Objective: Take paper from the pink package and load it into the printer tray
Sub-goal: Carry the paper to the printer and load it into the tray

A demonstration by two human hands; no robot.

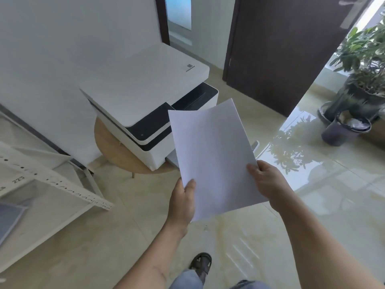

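I hold a thin stack of white paper in front of me, tilted, its far edge over the printer's front. My left hand grips the near left corner, thumb on top. My right hand grips the right edge near the bottom. The white printer with dark trim sits on a low round wooden table. A pulled-out tray shows at the printer's base, mostly hidden behind the paper. The pink package is not in view.
A white metal shelf frame stands at the left. A dark door stands behind the printer, with potted plants and a dark bin at the right. Glossy tiled floor lies below, with my sandalled foot on it.
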